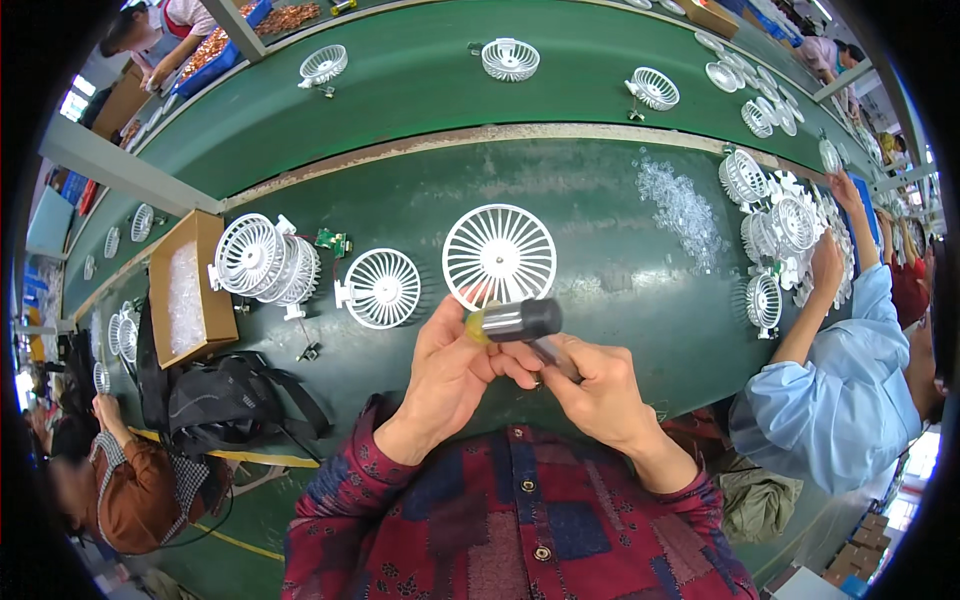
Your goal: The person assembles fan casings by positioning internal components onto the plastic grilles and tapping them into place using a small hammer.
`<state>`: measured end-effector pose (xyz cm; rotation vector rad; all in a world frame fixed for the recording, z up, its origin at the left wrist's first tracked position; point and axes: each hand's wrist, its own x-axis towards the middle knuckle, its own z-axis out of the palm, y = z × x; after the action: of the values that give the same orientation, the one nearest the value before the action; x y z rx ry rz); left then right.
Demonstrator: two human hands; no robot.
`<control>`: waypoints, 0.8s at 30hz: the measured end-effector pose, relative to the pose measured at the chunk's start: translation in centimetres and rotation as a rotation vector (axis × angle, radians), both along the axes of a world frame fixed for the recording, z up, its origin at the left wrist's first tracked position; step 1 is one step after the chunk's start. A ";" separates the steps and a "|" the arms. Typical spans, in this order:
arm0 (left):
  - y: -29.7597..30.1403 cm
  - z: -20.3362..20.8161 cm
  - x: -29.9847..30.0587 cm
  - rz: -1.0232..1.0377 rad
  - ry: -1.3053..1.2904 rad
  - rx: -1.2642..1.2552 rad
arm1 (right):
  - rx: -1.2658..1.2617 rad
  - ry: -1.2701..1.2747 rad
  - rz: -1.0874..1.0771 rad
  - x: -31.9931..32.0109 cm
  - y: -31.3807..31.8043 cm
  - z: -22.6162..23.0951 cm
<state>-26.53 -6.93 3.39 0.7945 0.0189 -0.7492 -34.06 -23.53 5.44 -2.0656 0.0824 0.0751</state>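
My right hand (605, 390) is closed around the handle of a small mallet (515, 320), with a black face and a yellowish face. The mallet's head hangs in front of my left hand (445, 375). My left hand is closed at the lower edge of a round white fan grille (500, 250), with fingertips showing through its slats. The head of the mallet hides part of that grip. A bit of dark metal shows between my hands, too small to name. Left of the grille, another white fan housing (385, 288) lies on the green bench.
Stacked fan housings (265, 260) and a carton of clear parts (187, 295) stand at left, near a black bag (230, 400). Clear small pieces (680, 215) lie at right. A co-worker in a blue sleeve (820, 370) handles white parts. A green conveyor (420, 85) carries housings beyond.
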 end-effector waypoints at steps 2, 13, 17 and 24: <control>-0.1 0.1 0.0 0.016 -0.005 -0.014 | -0.153 -0.272 0.034 0.0 0.0 -1.1; -1.1 -0.9 -0.3 0.098 -0.337 0.249 | -0.386 -0.299 0.113 -0.1 0.3 -2.1; -0.7 -1.0 -0.1 0.095 -0.356 0.276 | -0.387 -0.399 0.077 0.1 0.5 -2.0; -0.5 -0.1 -0.8 0.068 -0.390 0.332 | -0.374 -0.615 -0.099 0.6 0.1 -1.8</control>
<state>-27.32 -7.44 3.25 1.2412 -0.1835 -0.5225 -33.47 -23.40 3.63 -2.3602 -0.1942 -0.6788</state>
